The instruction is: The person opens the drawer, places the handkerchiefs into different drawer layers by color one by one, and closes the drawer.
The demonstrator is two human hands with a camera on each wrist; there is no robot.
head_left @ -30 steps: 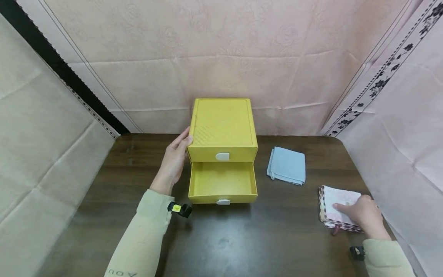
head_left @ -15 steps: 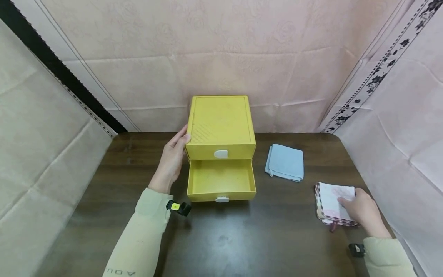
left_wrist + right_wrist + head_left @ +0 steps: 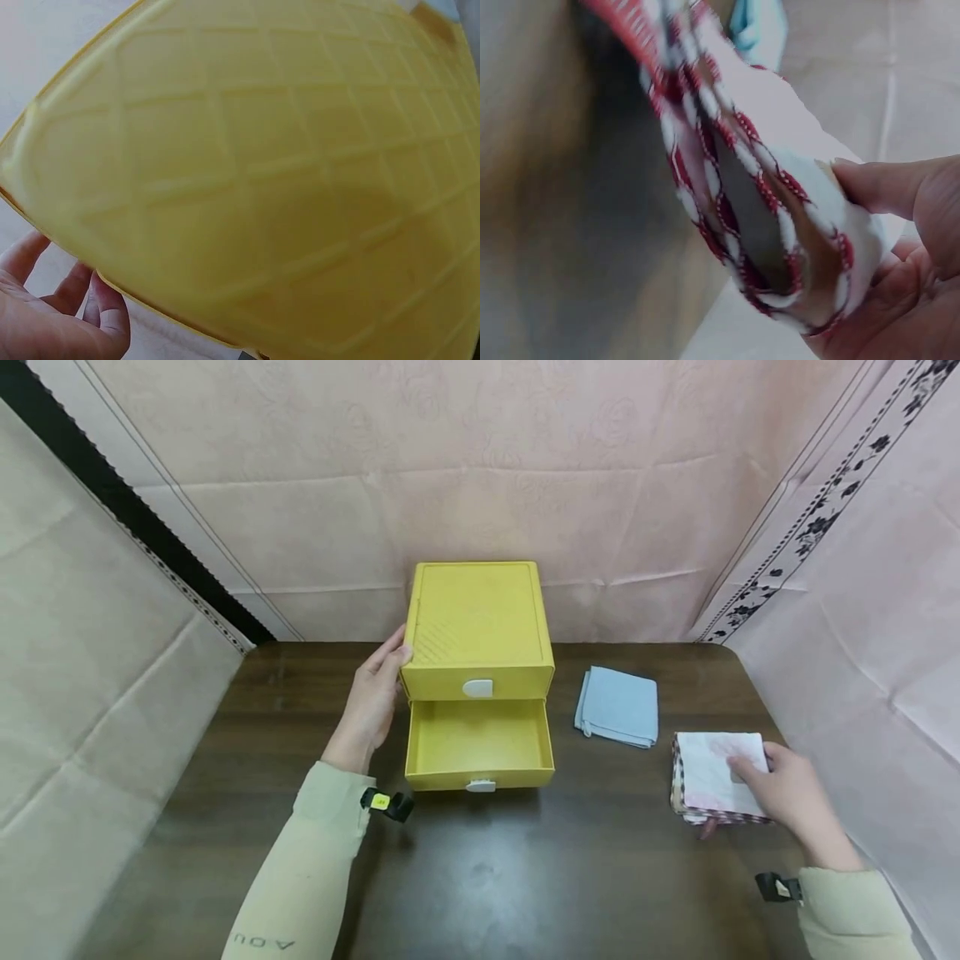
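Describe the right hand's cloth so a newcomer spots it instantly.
Find the yellow drawer box, then look right, past the blue cloth. The right hand pinches the folded white cloth. Unlike the blue one, it has red-and-white edging.

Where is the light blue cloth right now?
In the head view, the light blue cloth lies folded on the table, right of the yellow drawer unit and left of the white cloth in the right hand.

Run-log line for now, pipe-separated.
left hand: touches yellow plastic drawer box | right hand: grips red-edged folded white cloth | yellow lower drawer: open
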